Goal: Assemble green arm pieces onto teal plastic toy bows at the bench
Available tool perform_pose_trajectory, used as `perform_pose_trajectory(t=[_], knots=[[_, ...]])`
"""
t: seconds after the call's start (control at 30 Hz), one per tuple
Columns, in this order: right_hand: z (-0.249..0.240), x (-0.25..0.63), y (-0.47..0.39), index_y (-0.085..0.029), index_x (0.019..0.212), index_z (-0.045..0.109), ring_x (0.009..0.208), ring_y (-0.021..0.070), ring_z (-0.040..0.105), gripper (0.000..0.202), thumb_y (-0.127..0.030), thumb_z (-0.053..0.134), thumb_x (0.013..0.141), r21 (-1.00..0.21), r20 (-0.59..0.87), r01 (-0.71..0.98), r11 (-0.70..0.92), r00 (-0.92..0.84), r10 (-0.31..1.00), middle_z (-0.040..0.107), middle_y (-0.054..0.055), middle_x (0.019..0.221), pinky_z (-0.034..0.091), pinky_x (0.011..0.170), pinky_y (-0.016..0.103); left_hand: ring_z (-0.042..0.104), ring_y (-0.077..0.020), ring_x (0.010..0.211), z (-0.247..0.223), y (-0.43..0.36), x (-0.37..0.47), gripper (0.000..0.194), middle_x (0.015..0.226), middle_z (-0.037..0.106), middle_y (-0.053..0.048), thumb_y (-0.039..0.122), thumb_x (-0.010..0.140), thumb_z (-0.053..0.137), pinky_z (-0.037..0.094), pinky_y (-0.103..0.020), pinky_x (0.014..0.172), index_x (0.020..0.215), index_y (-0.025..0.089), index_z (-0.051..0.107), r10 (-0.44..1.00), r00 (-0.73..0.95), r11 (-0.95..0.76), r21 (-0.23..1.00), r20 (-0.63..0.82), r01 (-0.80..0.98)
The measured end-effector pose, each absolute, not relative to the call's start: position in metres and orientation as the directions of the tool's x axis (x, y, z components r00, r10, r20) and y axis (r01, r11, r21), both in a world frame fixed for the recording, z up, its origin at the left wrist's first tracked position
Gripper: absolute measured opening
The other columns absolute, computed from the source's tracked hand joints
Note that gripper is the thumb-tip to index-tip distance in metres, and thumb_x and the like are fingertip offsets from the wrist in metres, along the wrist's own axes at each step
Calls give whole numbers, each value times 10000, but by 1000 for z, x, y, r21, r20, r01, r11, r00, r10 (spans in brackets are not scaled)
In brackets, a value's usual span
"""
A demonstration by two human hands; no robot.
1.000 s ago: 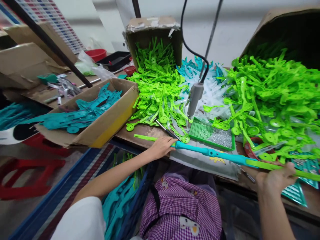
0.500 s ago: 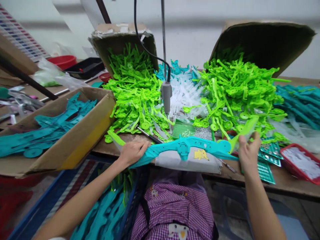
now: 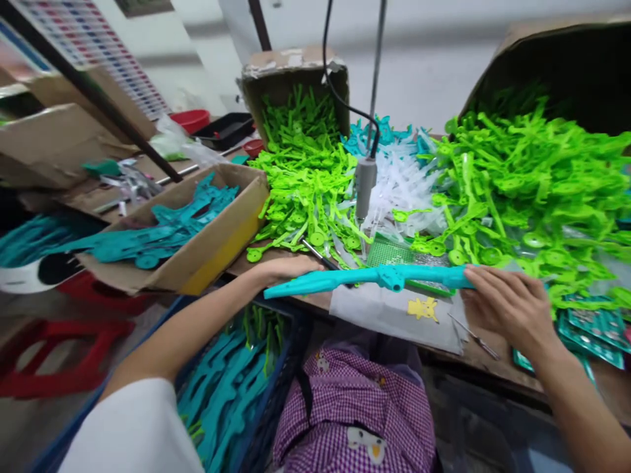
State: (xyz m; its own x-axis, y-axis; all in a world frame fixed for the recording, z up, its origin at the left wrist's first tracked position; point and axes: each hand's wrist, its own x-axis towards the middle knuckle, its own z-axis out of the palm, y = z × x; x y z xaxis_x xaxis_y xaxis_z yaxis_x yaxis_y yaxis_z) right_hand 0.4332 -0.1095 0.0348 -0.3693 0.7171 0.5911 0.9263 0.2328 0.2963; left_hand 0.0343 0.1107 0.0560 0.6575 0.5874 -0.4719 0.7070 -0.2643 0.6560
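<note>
A long teal plastic part (image 3: 365,277) is held crosswise over the table's front edge, turned with its narrow side up. My right hand (image 3: 510,305) is closed on its right end, fingers on top. My left hand (image 3: 290,268) is behind the part's left portion; its fingers are mostly hidden. Beneath the part lies a white cloth (image 3: 355,309) with a yellow cartoon figure. A green tray (image 3: 389,253) of small metal pieces is just behind. Above it hangs a grey electric screwdriver (image 3: 365,187), touched by neither hand.
Bright green parts (image 3: 305,190) spill from a box, with another green heap (image 3: 537,177) at right. White pieces (image 3: 401,184) lie between. A cardboard box (image 3: 231,230) of teal parts stands left. Below is a blue crate (image 3: 290,368); a screwdriver (image 3: 476,336) lies near the edge.
The teal part has been turned from its broad face to its narrow side. The green pieces beside both hands no longer show there. The view has swung left.
</note>
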Motion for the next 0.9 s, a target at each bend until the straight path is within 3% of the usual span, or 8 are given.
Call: perform_pose_trajectory(t=[0.2, 0.37, 0.57, 0.67, 0.73, 0.83, 0.9], knots=[[52, 432, -104, -271, 1305, 541, 956, 240, 685, 389, -283, 533, 916, 119, 643, 938, 326, -323, 694, 717, 58, 1107, 421, 811, 379, 574, -191, 864, 55, 114, 33, 349, 847, 695, -8, 463, 828, 511, 433, -250, 786, 874, 165, 687, 515, 689, -211, 705, -509, 678], [45, 435, -112, -337, 1389, 455, 1015, 233, 672, 508, -260, 566, 899, 104, 622, 937, 334, -324, 713, 688, 16, 1181, 430, 825, 372, 594, -209, 923, 62, 113, 24, 515, 931, 705, -35, 611, 861, 436, 433, -258, 818, 959, 171, 685, 513, 712, -286, 687, -479, 668], [47, 422, -120, -323, 1376, 464, 1127, 204, 624, 473, -210, 526, 922, 118, 586, 927, 356, -355, 729, 630, 16, 1281, 416, 925, 342, 556, -199, 1079, 90, 96, 36, 562, 1237, 617, -37, 583, 820, 548, 406, -217, 886, 1231, 202, 575, 194, 872, -488, 727, -450, 484], [58, 405, -119, -289, 1349, 485, 1148, 175, 610, 445, -172, 523, 920, 152, 588, 902, 405, -412, 696, 629, 28, 1283, 399, 967, 326, 568, -213, 1010, 95, 76, 54, 670, 1204, 616, -63, 506, 732, 666, 423, -228, 817, 1290, 166, 522, 233, 862, -548, 672, -449, 498], [64, 396, -121, -289, 1308, 519, 1163, 168, 599, 420, -153, 530, 911, 142, 610, 905, 401, -399, 684, 644, 24, 1263, 393, 982, 322, 581, -208, 922, 92, 65, 63, 611, 1104, 643, -58, 432, 727, 655, 429, -237, 759, 1255, 144, 548, 311, 849, -547, 650, -428, 528], [66, 389, -128, -281, 1204, 587, 1165, 215, 595, 350, -222, 619, 861, -43, 784, 963, 265, -132, 606, 676, 39, 1201, 387, 1007, 388, 585, -191, 816, 82, 57, 64, 514, 967, 670, -21, 343, 718, 607, 433, -235, 691, 1196, 155, 600, 362, 838, -457, 706, -409, 542], [61, 391, -131, -242, 1096, 625, 1084, 241, 630, 247, -324, 609, 863, -360, 870, 919, 160, 268, 414, 695, 69, 1109, 435, 956, 431, 589, -198, 825, 75, 57, 61, 509, 952, 678, -8, 316, 702, 588, 444, -234, 691, 1188, 168, 616, 366, 839, -412, 738, -403, 535]])
